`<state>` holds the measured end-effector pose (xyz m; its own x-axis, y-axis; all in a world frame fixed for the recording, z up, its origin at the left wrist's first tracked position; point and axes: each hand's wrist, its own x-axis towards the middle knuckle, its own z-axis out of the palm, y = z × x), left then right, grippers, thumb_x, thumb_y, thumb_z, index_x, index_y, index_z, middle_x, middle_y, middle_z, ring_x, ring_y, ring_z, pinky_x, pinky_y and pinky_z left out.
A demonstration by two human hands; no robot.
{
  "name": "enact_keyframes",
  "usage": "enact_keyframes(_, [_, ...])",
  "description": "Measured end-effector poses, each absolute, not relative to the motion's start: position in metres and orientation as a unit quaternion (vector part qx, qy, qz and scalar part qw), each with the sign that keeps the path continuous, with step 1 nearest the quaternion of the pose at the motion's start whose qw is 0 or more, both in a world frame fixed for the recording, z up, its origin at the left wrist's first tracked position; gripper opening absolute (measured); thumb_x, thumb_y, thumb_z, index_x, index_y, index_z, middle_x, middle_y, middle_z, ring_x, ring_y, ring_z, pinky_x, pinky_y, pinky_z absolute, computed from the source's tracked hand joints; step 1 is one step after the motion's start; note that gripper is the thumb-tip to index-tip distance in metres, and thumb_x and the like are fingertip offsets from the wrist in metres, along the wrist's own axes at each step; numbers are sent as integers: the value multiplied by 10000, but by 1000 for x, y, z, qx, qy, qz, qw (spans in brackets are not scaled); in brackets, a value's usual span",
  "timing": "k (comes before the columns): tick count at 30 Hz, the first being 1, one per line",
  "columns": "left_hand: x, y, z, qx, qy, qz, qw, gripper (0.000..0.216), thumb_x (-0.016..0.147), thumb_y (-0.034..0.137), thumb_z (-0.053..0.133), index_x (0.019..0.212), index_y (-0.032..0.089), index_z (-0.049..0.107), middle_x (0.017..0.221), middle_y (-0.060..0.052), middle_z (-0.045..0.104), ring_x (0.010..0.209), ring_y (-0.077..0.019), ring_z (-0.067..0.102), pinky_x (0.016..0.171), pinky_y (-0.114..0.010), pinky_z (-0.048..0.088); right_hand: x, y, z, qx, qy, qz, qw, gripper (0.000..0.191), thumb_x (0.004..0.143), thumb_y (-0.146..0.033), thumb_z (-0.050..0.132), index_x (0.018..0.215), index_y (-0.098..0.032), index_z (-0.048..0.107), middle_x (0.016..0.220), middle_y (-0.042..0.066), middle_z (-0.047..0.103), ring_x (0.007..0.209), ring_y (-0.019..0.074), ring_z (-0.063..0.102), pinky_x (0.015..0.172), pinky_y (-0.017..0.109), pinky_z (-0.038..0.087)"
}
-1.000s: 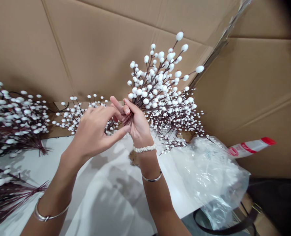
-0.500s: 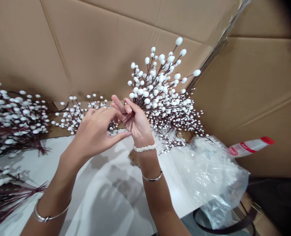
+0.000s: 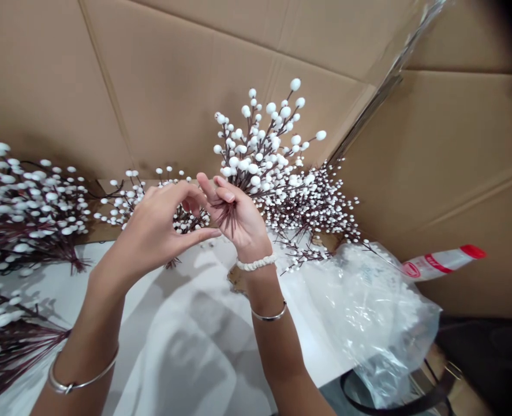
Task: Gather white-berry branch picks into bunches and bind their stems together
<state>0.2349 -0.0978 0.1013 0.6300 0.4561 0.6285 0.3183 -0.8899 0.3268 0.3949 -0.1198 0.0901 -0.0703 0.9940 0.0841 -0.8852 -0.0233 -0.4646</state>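
A bunch of white artificial berry stems (image 3: 264, 141) is gripped in my right hand (image 3: 240, 216), berries pointing up and away, with the dark stem ends coming out across the palm. My left hand (image 3: 160, 222) is close by on the left, thumb and fingers apart in a curve, its thumb tip near the cut stem ends. Nothing shows between its fingers. Behind the hands, another white berry bunch (image 3: 126, 199) lies on the table, partly hidden by my left hand. A denser pile of small white berry sprigs (image 3: 320, 202) lies behind my right hand.
More berry bunches (image 3: 30, 202) lie at the left, with another bunch (image 3: 8, 341) nearer. A clear plastic bag (image 3: 377, 312) rests at the right, beside a red-capped tube (image 3: 446, 262). Cardboard (image 3: 160, 75) walls the back. White sheeting (image 3: 186, 329) covers the table; a dark strap (image 3: 411, 398) hangs below.
My left hand has drawn slightly left, away from the stem ends. The berry bunch in my right hand has tipped a little to the left.
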Motion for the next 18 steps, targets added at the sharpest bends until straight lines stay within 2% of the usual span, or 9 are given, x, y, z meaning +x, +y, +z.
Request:
enact_keyframes(4, [225,-92,103,896,191,373,145,348,824,432,728,989,183,549,876,7,603,794,-143,575,775,-282,428,396,-121,88,-115,-228,725,639,337,998,-94,360,742,-174,564,509,-47,560,846,125,745,796,243,618])
enact_keyframes(7, [220,-89,103,892,175,386,156,373,797,479,737,951,185,565,824,22,591,745,-128,563,732,-257,428,393,-122,87,-109,-238,728,634,300,991,-82,382,789,-172,584,513,-56,557,863,120,743,860,251,605])
enact_keyframes(13, [223,-88,101,886,158,419,118,436,747,553,741,913,181,586,759,27,569,687,-127,537,701,-265,415,386,-127,94,-127,-229,730,631,378,1018,-85,307,748,-170,559,466,-73,492,833,100,747,819,223,603])
enact_keyframes(18, [225,-89,100,880,159,441,75,419,772,560,714,915,189,580,723,29,555,651,-134,517,678,-282,399,382,-129,97,-148,-214,723,640,380,1016,-87,337,705,-173,538,454,-88,462,775,74,741,775,171,591])
